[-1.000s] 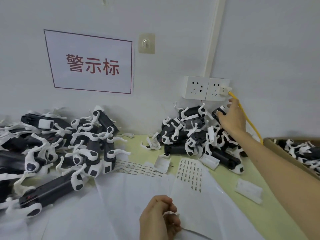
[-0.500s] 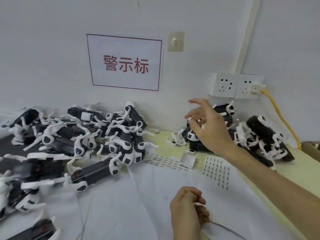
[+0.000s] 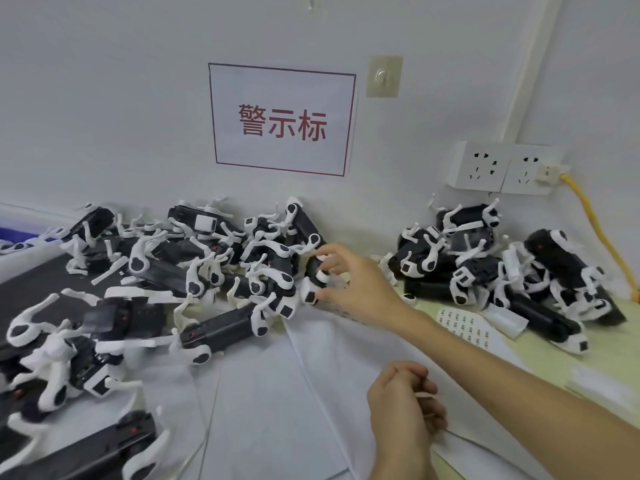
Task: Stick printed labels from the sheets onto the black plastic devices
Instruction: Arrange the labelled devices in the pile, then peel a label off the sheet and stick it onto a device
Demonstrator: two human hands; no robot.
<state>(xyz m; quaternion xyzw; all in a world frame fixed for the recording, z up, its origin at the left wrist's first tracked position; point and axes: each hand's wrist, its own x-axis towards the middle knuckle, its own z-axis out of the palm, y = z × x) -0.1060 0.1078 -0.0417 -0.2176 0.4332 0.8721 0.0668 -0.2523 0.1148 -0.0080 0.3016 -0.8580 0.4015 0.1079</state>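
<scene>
Tabletop (image 3: 554, 356): L pile of devices (image 3: 180, 271) and R pile (image 3: 502, 268), both against wall (image 3: 104, 116). Label sheet (image 3: 465, 327) in front of R pile. Sign (image 3: 282, 119) on wall above L pile, sockets (image 3: 498, 168) above R pile.

Big heap of black devices (image 3: 180, 271) with white clips along the back edge of the table (image 3: 547, 351) at the left, smaller heap (image 3: 502, 268) at the back right, label sheet (image 3: 465, 327) with rows of tiny labels flat in front of it, plain white sheets (image 3: 277, 393) spread along the front

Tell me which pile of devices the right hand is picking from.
The left pile, under the red-lettered sign. The right hand grips a device at that pile's right edge; the right pile, below the wall sockets, is untouched.
</scene>
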